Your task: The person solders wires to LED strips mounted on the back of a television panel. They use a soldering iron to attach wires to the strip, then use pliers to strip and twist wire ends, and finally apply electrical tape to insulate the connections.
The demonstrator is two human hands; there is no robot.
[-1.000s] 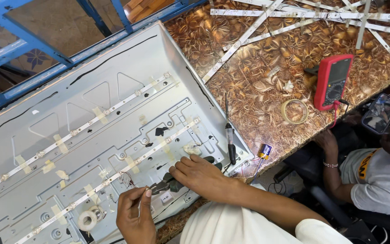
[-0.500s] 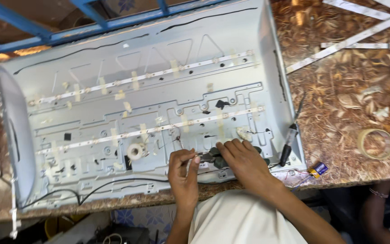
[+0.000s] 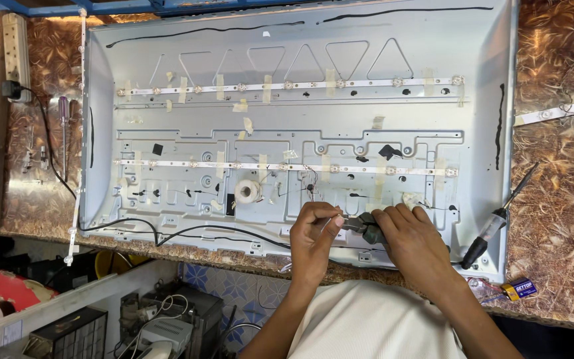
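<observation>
The right hand (image 3: pixel 410 236) grips a dark tool (image 3: pixel 365 227) lying sideways; the left hand (image 3: pixel 313 233) pinches its thin wire (image 3: pixel 332 223) over the grey metal panel (image 3: pixel 287 46).

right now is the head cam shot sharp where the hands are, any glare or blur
Head view: left hand and right hand are sharp, no motion blur; the small dark tool between them is shadowed and hard to read; the grey metal panel is evenly lit, little glare; the patterned countertop shows bright coppery reflections.
</observation>
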